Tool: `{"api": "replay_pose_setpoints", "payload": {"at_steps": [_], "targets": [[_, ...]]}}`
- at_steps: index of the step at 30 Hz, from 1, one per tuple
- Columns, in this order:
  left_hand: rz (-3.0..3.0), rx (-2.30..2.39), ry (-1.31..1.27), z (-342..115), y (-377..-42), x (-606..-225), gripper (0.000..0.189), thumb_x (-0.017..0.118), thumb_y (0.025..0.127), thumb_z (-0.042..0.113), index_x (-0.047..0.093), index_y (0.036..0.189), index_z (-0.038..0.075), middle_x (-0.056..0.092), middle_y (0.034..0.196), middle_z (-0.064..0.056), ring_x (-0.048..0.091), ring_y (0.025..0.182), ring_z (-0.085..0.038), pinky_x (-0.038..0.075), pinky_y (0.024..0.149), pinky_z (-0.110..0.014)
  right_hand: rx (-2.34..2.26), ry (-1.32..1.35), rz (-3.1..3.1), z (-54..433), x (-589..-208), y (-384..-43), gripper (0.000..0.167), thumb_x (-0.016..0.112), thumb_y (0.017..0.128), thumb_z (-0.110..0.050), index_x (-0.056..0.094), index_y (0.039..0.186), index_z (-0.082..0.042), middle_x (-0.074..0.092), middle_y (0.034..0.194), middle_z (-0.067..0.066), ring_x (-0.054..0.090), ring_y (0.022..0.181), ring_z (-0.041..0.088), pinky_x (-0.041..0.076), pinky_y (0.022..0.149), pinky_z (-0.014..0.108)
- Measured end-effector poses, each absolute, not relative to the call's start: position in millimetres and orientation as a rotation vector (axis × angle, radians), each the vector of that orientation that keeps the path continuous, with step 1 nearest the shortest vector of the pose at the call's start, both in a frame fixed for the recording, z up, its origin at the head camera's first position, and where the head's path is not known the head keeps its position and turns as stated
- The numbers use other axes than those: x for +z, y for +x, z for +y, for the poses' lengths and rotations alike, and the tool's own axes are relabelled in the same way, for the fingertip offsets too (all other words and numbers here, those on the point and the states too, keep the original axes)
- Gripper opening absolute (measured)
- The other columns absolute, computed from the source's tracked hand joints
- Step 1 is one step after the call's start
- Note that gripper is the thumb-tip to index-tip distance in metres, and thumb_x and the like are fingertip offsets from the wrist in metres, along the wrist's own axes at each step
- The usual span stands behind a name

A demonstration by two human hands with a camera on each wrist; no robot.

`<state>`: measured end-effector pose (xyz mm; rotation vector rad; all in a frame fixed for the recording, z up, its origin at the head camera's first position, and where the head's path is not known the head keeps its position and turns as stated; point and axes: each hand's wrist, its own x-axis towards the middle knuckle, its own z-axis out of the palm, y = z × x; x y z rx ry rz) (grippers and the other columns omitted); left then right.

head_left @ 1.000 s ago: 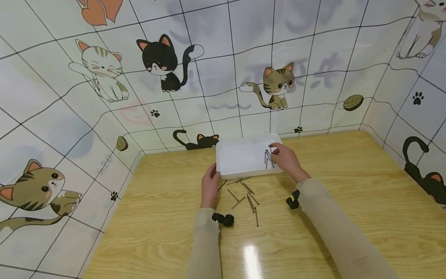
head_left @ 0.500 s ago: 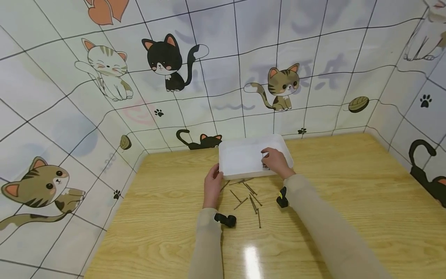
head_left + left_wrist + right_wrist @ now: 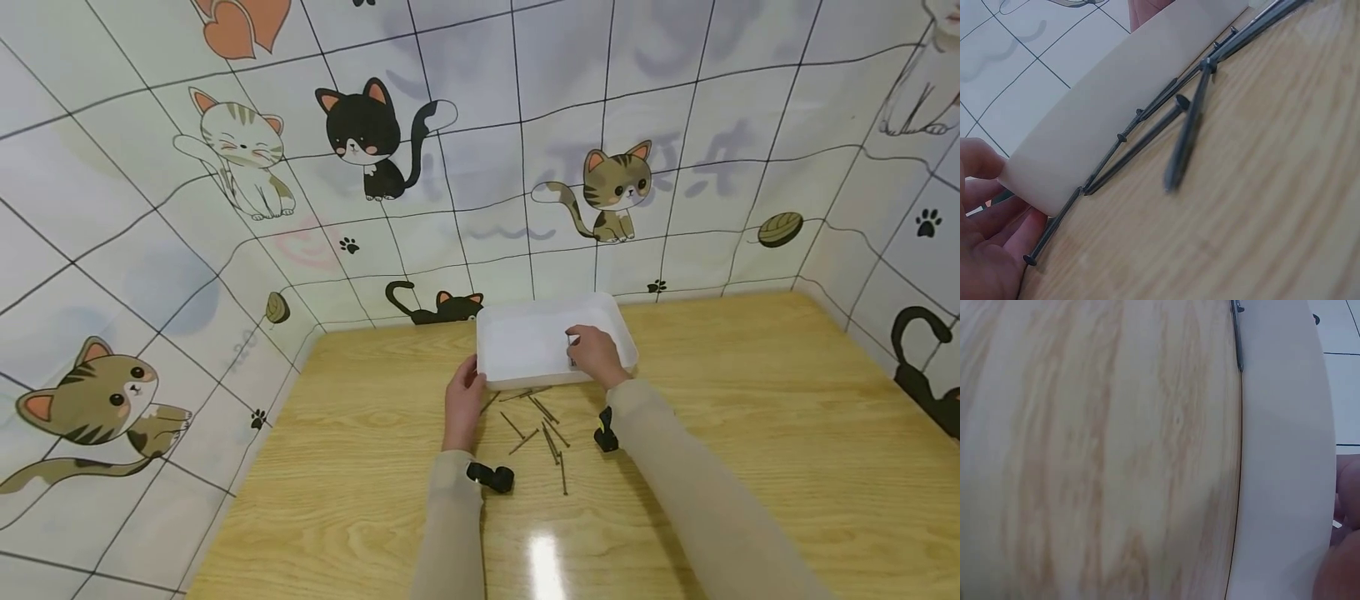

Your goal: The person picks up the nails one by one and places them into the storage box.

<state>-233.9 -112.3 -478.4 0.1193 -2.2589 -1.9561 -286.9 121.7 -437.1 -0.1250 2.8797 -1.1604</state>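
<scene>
Now pinched front L corner of white tray (image 3: pixel 525 340) betw. thumb & fingers of L hand (image 3: pixel 463 402); held R hand (image 3: pixel 597 354) over tray's R half, close to nails (image 3: pixel 573 362) inside, couldn't tell if pinching any; spotted loose nails (image 3: pixel 551 443) on table (image 3: pixel 345 442) in front of tray.

The right hand (image 3: pixel 597 355) is now reaching farther left in the white tray (image 3: pixel 521 343) than a second ago — it is leaving the right end wall (image 3: pixel 628 340) uncovered. The nails (image 3: pixel 573 363) inside, earlier showing in a loose cluster, are mostly hiding behind that hand — only a dark bit is peeking out.
</scene>
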Motion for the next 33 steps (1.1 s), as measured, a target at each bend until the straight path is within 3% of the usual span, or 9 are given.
{"api": "replay_pose_setpoints", "payload": {"at_steps": [8, 13, 21, 28, 33], "targets": [[-2.254, -1.974, 0.117, -111.9, -233.1, -480.9, 0.040, 0.048, 0.092, 0.018, 0.045, 0.132, 0.015, 0.049, 0.127, -0.002, 0.045, 0.114, -0.016, 0.036, 0.094, -0.035, -1.085, -0.095, 2.915, 121.0, -439.1, -284.9, 0.040, 0.047, 0.084, -0.003, 0.048, 0.123, 0.006, 0.062, 0.097, 0.018, 0.058, 0.079, 0.026, 0.047, 0.066, 0.038], [-2.258, -1.985, 0.114, -112.1, -233.4, -480.3, 0.041, 0.048, 0.092, 0.018, 0.044, 0.132, 0.014, 0.049, 0.127, -0.004, 0.045, 0.114, -0.016, 0.036, 0.094, -0.036, -1.036, -0.099, 2.941, 119.5, -439.3, -285.0, 0.031, 0.049, 0.083, -0.004, 0.056, 0.111, 0.006, 0.063, 0.095, 0.018, 0.057, 0.076, 0.026, 0.046, 0.068, 0.039], [-2.263, -1.962, 0.123, -111.5, -233.4, -477.5, 0.041, 0.048, 0.091, 0.019, 0.045, 0.132, 0.014, 0.049, 0.127, -0.003, 0.045, 0.113, -0.015, 0.037, 0.093, -0.034, -0.876, -0.116, 2.969, 117.2, -440.4, -288.2, 0.013, 0.048, 0.084, -0.007, 0.058, 0.085, 0.002, 0.058, 0.078, 0.014, 0.048, 0.060, 0.022, 0.039, 0.053, 0.032], [-2.253, -1.960, 0.112, -110.1, -233.8, -477.4, 0.041, 0.048, 0.091, 0.018, 0.045, 0.132, 0.012, 0.049, 0.127, -0.004, 0.046, 0.113, -0.016, 0.037, 0.093, -0.035, -0.842, -0.142, 2.956, 116.9, -438.6, -287.5, 0.026, 0.048, 0.085, -0.007, 0.058, 0.105, 0.006, 0.060, 0.099, 0.019, 0.056, 0.077, 0.026, 0.046, 0.066, 0.038], [-2.244, -1.962, 0.117, -110.0, -233.4, -477.9, 0.041, 0.049, 0.091, 0.018, 0.046, 0.131, 0.014, 0.050, 0.126, -0.003, 0.046, 0.112, -0.015, 0.037, 0.093, -0.035, -0.861, -0.180, 2.944, 117.0, -437.7, -287.9, 0.030, 0.045, 0.085, -0.004, 0.058, 0.109, 0.007, 0.059, 0.106, 0.022, 0.057, 0.088, 0.031, 0.046, 0.072, 0.041]]}}
